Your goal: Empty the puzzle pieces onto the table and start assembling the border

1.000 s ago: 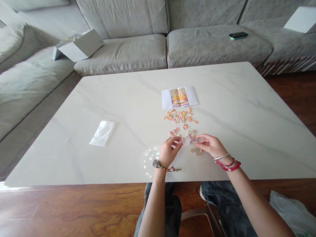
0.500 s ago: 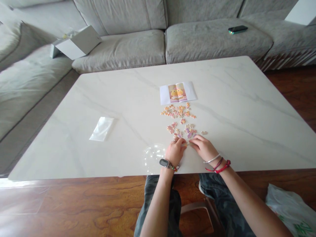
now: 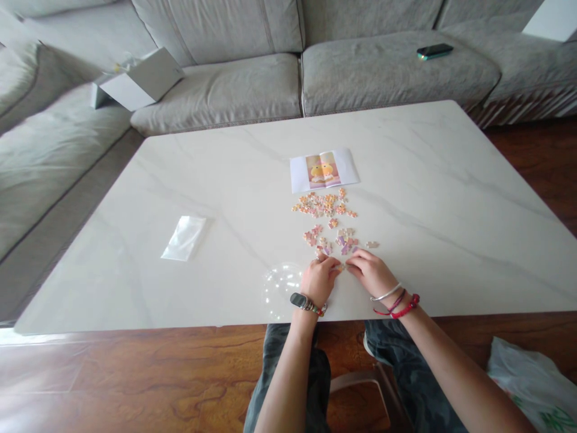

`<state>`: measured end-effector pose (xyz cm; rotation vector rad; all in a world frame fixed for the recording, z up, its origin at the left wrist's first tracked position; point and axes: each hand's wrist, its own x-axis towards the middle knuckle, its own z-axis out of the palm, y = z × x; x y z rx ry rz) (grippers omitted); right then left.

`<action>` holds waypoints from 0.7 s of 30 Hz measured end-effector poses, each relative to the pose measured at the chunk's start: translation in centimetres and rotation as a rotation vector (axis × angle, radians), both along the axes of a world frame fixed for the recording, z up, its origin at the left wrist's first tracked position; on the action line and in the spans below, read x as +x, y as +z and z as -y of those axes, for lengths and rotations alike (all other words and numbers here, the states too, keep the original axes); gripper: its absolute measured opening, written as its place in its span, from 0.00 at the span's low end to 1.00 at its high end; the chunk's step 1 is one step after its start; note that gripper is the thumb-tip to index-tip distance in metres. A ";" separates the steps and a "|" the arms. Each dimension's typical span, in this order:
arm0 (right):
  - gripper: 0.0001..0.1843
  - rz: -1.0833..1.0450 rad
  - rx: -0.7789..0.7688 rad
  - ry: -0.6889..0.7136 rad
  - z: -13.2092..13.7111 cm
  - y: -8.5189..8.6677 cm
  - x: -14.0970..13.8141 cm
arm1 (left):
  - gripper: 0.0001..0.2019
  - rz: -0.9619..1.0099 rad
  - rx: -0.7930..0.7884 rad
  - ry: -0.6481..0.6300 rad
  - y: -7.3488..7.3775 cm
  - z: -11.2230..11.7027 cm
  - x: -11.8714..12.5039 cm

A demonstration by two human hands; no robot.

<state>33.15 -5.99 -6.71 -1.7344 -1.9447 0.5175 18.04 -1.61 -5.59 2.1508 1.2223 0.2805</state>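
Watching from across the room, the single head-worn view looks down on two bare hands working close together at the near edge of a white marble-veined desk [image 3: 135, 252]. The left hand [image 3: 319, 279] and the right hand [image 3: 370, 272] have drawn nearer since a moment ago, and their fingertips now almost meet around a tiny pale jigsaw piece [image 3: 341, 267]. Which hand actually grips it is impossible to tell from here.

Just beyond the hands lies a loose cluster of pink and lilac cardboard jigsaw pieces [image 3: 331, 240], with a single pale piece [image 3: 372, 244] off to the right of it. Further beyond the hands sits a denser spread of orange-pink pieces [image 3: 323, 204], then a folded white sheet printed with a yellow cartoon duck [image 3: 323, 169].

To the left of the hands, a round clear plastic film [image 3: 282, 285] touches the left hand, and further left lies a flat transparent plastic bag [image 3: 184, 238]. Well beyond the desk, a black smartphone [image 3: 434, 51] rests on a grey fabric sofa [image 3: 387, 75], and an open white cardboard box [image 3: 139, 81] sits on it too.
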 end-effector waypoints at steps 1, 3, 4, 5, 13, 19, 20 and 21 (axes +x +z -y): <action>0.08 0.000 0.006 -0.001 0.0 0.0 0.0 | 0.07 -0.003 -0.001 -0.001 0.1 0.1 0.1; 0.08 0.002 0.017 -0.001 0.0 -0.1 0.0 | 0.08 -0.009 0.001 0.000 0.2 0.1 0.2; 0.08 0.003 0.020 0.000 0.0 -0.1 0.0 | 0.07 -0.015 0.002 0.003 0.2 0.1 0.2; 0.08 0.004 0.021 0.001 0.0 -0.2 0.0 | 0.07 -0.023 0.001 0.007 0.2 0.1 0.2; 0.08 -0.005 0.024 0.008 -0.1 -0.1 -0.1 | 0.08 -0.098 0.017 -0.006 0.2 0.1 0.3; 0.08 0.000 0.000 0.013 -0.1 0.0 -0.2 | 0.07 -0.142 0.038 -0.011 -0.2 0.1 0.6; 0.08 0.001 0.000 0.012 -0.1 0.0 -0.2 | 0.07 -0.144 0.043 -0.022 -0.3 0.1 0.5; 0.08 0.001 0.002 0.011 -0.1 -0.1 -0.2 | 0.07 -0.141 0.049 -0.032 -0.3 0.0 0.5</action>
